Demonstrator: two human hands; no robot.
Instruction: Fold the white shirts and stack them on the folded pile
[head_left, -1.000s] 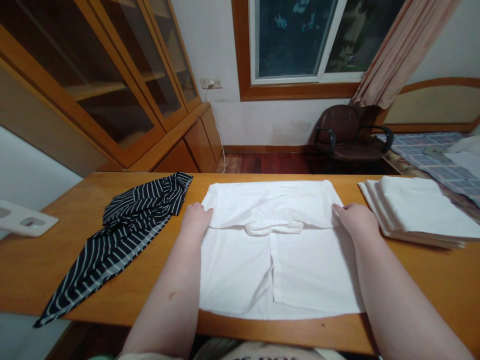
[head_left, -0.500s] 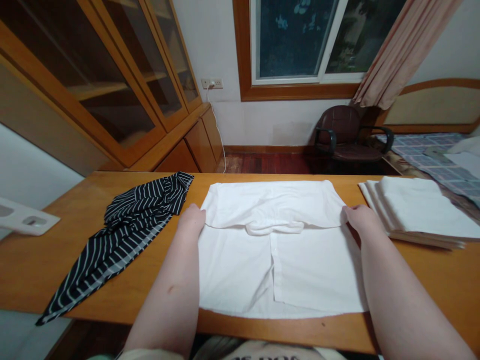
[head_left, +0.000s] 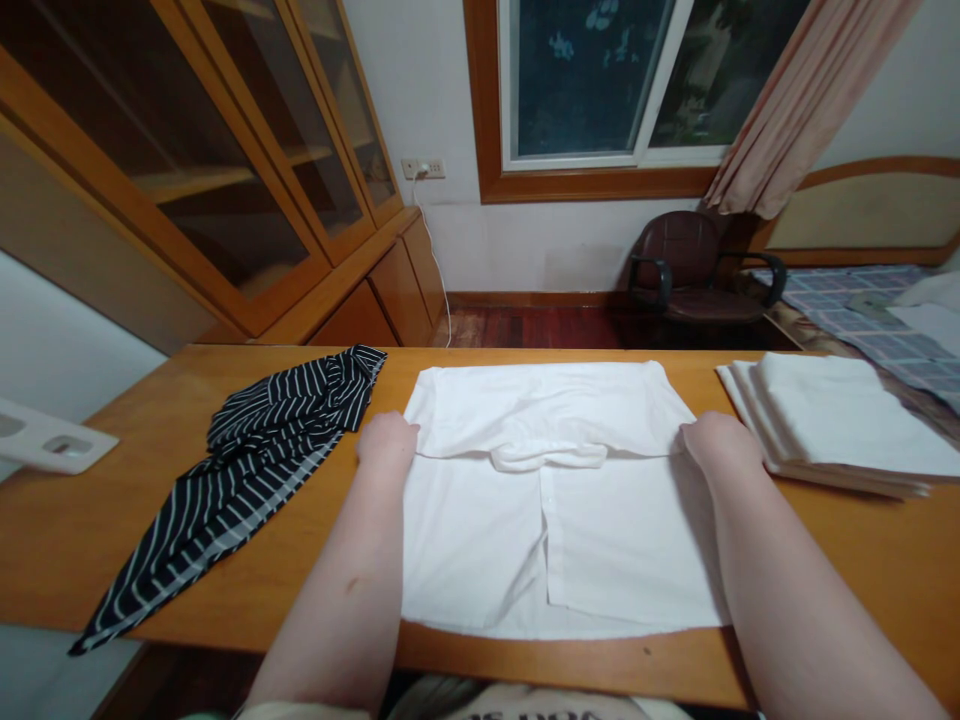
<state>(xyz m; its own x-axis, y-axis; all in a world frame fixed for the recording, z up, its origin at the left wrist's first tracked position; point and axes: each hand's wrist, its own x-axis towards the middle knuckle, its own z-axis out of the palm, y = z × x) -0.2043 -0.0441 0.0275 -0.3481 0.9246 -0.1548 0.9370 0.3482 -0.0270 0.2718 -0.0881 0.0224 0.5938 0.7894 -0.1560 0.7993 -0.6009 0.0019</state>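
A white shirt lies flat on the wooden table, its top part folded down over the middle. My left hand is closed at the shirt's left edge, level with the fold line. At the right edge, at the same height, my right hand is closed too. Each hand's fingers curl under against the cloth, so the fingertips are hidden.
A black and white striped garment lies crumpled to the left. A stack of folded white cloths sits at the right. A white object juts in at the far left. Beyond the table are a brown chair, a cabinet and a bed.
Both hands shifted slightly along the shirt's side edges and their fingers curled in at the fold line. The shirt has stayed in place.
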